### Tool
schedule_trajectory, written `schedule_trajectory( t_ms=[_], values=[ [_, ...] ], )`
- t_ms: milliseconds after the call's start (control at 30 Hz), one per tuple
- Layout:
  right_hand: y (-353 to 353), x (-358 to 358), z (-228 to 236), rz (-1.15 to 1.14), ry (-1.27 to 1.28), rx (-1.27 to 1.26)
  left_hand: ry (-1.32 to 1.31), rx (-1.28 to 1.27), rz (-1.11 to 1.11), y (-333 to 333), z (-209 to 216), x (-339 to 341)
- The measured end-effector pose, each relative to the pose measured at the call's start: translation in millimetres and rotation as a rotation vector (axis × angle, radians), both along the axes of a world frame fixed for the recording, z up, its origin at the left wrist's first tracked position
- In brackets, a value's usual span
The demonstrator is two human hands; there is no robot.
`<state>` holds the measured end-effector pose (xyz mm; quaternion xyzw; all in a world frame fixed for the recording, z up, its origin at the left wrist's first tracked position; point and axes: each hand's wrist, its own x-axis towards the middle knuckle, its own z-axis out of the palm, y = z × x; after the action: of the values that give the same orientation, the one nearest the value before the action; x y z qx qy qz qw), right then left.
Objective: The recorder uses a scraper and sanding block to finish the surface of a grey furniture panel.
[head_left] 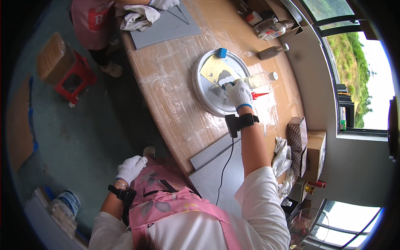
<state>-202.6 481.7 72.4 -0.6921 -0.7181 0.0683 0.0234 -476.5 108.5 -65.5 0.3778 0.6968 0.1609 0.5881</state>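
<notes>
My right grip point(240, 94) is over the round silver tray point(209, 94), my left grip point(131, 169) near my pink apron point(175, 208); whether either is closed, I cannot tell

A white letter point(98, 19) marks a co-worker's apron point(85, 30); the white bottle's label point(275, 31) looks illegible.

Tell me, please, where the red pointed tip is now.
In the head view, the red pointed tip is right of centre, beside the right hand and just below the clear bottle.
</notes>
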Motion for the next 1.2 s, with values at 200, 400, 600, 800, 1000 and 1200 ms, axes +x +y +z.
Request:
schedule_trajectory(
  t_ms=[200, 400, 600, 800, 1000, 1200],
  values=[
    [6, 0, -7, 0.009, -0.031, -0.006, 0.021, 0.011, -0.010, -1, -4, -3],
    [6, -5, -12, -0.005, -0.016, -0.031, 0.057, 0.004, -0.043, 4, 2, -5],
    [2, -9, -12, -0.017, -0.038, -0.068, 0.070, 0.027, -0.021, 3, -3, -3],
    [-8, -7, -7, -0.047, 0.084, -0.020, 0.084, 0.006, -0.033, 8, 4, -2],
    [-6, 3, -22, -0.010, 0.078, -0.053, 0.106, -0.043, -0.067, 4, -2, -2],
    [-20, -10, 5, -0.083, 0.092, -0.029, 0.092, -0.043, -0.066, 1, -4, -2]
  ],
)
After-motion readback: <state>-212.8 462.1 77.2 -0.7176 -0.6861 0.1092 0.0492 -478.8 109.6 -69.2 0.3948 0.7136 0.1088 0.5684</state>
